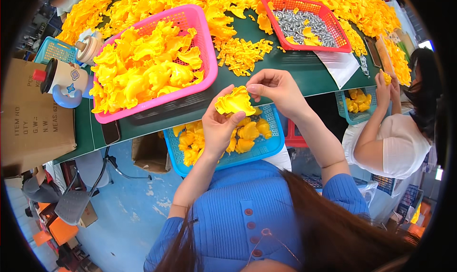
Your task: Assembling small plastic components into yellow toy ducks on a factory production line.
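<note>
My left hand (217, 128) holds a thin, curved yellow plastic piece (234, 102) between thumb and fingers, its hollow side showing. Close by the piece's right edge, my right hand (278, 90) has thumb and forefinger pinched together; whatever lies between those fingertips is too small to make out. Below both hands, a blue plastic basket (277, 129) contains rounded yellow pieces (247, 133). Beyond my left hand stands a pink basket (208, 48) heaped with yellow shell-like pieces (143, 65). Small yellow parts (243, 54) lie piled on the green table (304, 72) past my hands.
A red basket (346, 44) of small metal parts (304, 25) sits at the back right, near a white sheet (339, 67). Left are a tumbler (66, 79), a phone (111, 132) and a cardboard box (35, 124). A co-worker (395, 134) sits at right, holding a yellow piece.
</note>
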The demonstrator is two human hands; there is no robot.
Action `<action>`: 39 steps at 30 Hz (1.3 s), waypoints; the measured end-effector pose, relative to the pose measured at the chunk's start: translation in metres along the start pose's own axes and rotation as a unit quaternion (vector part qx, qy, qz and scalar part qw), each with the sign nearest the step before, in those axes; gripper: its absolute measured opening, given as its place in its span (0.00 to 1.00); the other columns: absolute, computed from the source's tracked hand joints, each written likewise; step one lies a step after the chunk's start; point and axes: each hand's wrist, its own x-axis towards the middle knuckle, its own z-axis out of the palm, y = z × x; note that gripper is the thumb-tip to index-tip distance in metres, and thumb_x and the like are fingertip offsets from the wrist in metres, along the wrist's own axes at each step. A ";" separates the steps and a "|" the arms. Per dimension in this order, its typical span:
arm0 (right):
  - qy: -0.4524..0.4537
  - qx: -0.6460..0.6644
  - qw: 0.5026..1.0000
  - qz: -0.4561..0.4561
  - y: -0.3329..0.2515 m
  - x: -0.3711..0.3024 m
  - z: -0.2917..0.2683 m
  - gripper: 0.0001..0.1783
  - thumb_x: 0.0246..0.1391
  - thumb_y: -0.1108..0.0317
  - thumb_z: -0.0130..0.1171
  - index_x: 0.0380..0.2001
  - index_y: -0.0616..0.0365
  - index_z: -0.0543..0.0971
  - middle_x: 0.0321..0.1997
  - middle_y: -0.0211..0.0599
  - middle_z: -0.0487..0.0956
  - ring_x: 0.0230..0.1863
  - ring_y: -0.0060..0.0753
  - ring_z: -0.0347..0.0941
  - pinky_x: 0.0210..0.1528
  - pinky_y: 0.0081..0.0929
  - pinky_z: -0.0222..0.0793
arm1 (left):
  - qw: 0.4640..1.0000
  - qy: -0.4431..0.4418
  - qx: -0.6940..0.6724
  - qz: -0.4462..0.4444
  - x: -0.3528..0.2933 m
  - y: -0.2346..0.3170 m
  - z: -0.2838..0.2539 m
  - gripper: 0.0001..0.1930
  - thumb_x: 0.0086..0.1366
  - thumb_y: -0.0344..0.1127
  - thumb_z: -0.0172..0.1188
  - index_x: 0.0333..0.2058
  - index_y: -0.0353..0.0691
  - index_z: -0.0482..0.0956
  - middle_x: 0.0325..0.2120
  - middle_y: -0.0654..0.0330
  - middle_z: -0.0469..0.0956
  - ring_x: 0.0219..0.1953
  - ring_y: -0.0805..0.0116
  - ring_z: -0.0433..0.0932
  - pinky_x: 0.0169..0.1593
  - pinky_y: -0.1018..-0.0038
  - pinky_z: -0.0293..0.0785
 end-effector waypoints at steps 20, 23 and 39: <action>0.014 0.048 0.995 -0.083 0.036 0.005 0.002 0.03 0.46 0.76 0.60 0.25 0.66 0.76 0.28 0.34 0.76 0.27 0.19 0.70 0.30 0.15 0.67 | 0.990 -0.007 -0.113 -0.079 0.002 -0.004 -0.005 0.29 0.58 0.35 0.58 0.56 0.35 0.59 0.45 0.57 0.72 0.44 0.69 0.75 0.45 0.76 0.75; 0.034 0.040 0.993 -0.103 0.034 0.002 0.006 0.03 0.46 0.77 0.59 0.24 0.66 0.75 0.29 0.36 0.74 0.28 0.22 0.71 0.31 0.17 0.67 | 0.985 -0.020 -0.148 -0.081 0.002 -0.002 -0.006 0.30 0.58 0.35 0.59 0.56 0.35 0.58 0.46 0.57 0.71 0.44 0.68 0.75 0.45 0.76 0.75; 0.133 -0.310 0.912 -0.232 -0.011 0.048 -0.076 0.09 0.46 0.69 0.60 0.32 0.61 0.79 0.34 0.38 0.78 0.36 0.29 0.74 0.39 0.22 0.68 | 0.982 -0.001 -0.149 -0.117 0.002 -0.005 -0.021 0.29 0.59 0.36 0.57 0.57 0.37 0.57 0.49 0.55 0.69 0.45 0.70 0.74 0.45 0.78 0.76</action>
